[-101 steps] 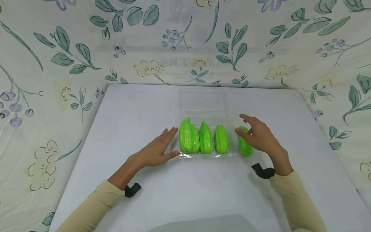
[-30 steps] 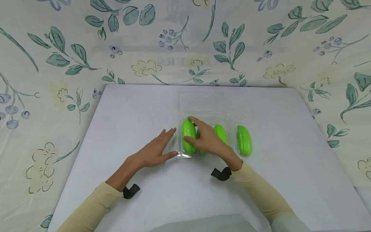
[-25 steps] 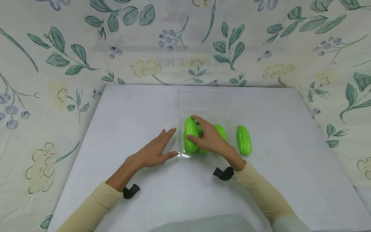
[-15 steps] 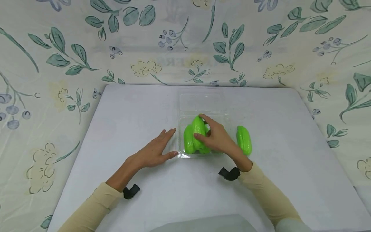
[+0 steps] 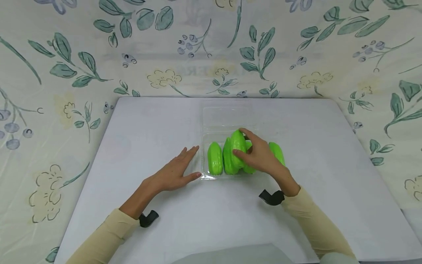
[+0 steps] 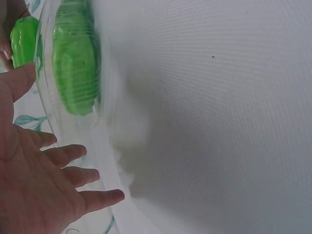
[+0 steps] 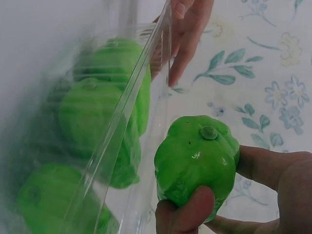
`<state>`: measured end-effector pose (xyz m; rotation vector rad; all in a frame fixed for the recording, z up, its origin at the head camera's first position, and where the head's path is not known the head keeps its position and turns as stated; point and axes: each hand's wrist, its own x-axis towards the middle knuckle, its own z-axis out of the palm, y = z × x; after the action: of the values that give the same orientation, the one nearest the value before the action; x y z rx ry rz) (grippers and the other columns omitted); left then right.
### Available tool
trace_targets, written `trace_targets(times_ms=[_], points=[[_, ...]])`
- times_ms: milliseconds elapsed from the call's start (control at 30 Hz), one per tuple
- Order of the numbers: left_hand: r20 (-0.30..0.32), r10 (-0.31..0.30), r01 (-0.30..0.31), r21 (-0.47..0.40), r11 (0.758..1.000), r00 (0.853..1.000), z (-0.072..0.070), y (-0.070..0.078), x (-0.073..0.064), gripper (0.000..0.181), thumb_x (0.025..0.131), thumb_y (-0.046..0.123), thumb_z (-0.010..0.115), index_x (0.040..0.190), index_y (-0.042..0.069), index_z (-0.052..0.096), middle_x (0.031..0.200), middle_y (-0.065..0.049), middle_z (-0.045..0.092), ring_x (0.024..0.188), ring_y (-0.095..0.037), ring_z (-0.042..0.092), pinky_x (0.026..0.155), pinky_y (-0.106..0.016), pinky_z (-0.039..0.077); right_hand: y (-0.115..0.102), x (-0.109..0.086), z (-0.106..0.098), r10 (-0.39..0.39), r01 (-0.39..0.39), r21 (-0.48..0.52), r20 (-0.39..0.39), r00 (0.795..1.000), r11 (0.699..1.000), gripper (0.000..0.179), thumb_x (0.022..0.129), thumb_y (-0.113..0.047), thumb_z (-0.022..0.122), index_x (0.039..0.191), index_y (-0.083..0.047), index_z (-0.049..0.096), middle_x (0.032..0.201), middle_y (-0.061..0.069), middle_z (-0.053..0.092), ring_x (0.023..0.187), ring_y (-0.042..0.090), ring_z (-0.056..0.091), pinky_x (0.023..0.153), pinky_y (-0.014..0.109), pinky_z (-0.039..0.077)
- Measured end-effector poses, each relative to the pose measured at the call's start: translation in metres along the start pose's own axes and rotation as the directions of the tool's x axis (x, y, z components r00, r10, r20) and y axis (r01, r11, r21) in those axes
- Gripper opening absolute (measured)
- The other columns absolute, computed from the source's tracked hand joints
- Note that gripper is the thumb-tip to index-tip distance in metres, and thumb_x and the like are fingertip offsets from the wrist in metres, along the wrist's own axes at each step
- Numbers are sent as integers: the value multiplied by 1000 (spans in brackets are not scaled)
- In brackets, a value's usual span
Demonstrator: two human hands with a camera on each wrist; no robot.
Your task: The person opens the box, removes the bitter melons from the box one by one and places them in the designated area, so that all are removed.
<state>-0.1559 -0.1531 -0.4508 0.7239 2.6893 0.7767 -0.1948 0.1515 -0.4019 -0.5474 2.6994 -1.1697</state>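
My right hand (image 5: 262,156) grips a glossy, ribbed green pepper (image 7: 195,161) between thumb and fingers, its stub of a stem showing in the right wrist view. That pepper is lifted above a clear plastic clamshell box (image 5: 206,175). Inside the box, one pepper (image 5: 215,158) lies by the left wall and another (image 5: 227,157) in the middle. A third, (image 5: 249,169) mostly covered by the held one and the hand, lies towards the right. My left hand (image 5: 174,170) lies with straight, spread fingers at the box's left edge.
Outside the box on the right, partly behind my right hand, lies another green pepper (image 5: 276,151). The clear lid (image 5: 227,115) is folded back behind the box. A white table (image 5: 197,220) carries everything, with a leaf-patterned cloth (image 5: 194,47) beyond its back edge.
My right hand came from beside the outside pepper to the box's left part, took hold of a pepper there, and has carried it rightward above the others. The left hand has stayed put.
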Motion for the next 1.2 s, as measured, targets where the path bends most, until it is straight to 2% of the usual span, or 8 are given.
trace_targets(times_ms=[433,833,1200], points=[[11,-3,3,-5,1000,1000,-1,0,0,87,96,56,52,159,12,11,161,-12,20,147,-36,13,113,-55,21,26,-25,-31,120,-121,-73,-6,993,990,74,93,-31,68,152,-6,32,136,23,50,85,30,64,65,38,54],[30,-13,13,-8,1000,999,-3,1,0,87,96,56,53,159,12,11,161,-11,19,147,-36,12,114,-52,20,39,-38,-50,161,-163,-83,-28,987,983,74,94,-34,67,152,-5,31,135,26,50,85,33,66,65,39,55],[20,-14,14,0,1000,1000,-3,3,1,89,95,56,55,159,12,12,160,-13,21,146,-38,14,113,-53,22,53,-48,-61,209,-212,-97,-42,977,972,75,95,-38,65,153,-5,29,136,26,48,86,33,66,62,35,53]])
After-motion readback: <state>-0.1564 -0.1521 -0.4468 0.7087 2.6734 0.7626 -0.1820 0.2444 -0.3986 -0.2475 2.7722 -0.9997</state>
